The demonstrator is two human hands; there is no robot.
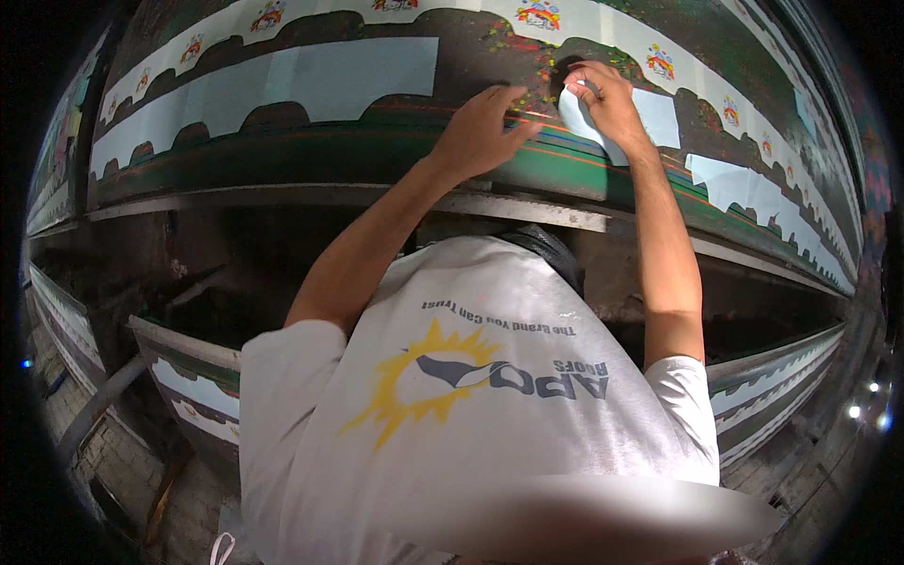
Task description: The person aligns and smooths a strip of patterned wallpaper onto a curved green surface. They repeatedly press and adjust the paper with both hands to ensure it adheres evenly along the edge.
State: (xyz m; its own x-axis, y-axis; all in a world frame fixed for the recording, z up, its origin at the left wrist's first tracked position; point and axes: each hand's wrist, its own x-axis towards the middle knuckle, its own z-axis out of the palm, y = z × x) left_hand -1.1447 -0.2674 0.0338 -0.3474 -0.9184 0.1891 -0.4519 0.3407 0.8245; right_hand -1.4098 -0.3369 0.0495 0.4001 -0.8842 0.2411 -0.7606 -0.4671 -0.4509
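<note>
My right hand (pixel 605 102) pinches the edge of a thin white piece (pixel 576 115) that looks like cloth. The piece is lifted and curled over the near side of a long dark table. Beside it, partly behind my wrist, a flat pale piece (pixel 656 117) lies on the table. My left hand (pixel 485 132) hovers over the table's near edge with fingers apart, holding nothing. To its left runs a row of plain pale pieces (pixel 311 83) with curved cut-outs.
Farther back lies a row of white pieces with colourful printed motifs (pixel 538 13). More plain pieces (pixel 744 188) continue along the near right. The dark table (pixel 471 58) carries multicoloured paint specks, and its green edge (pixel 556 171) faces me. Other long tables (pixel 184 344) with pieces stand behind me.
</note>
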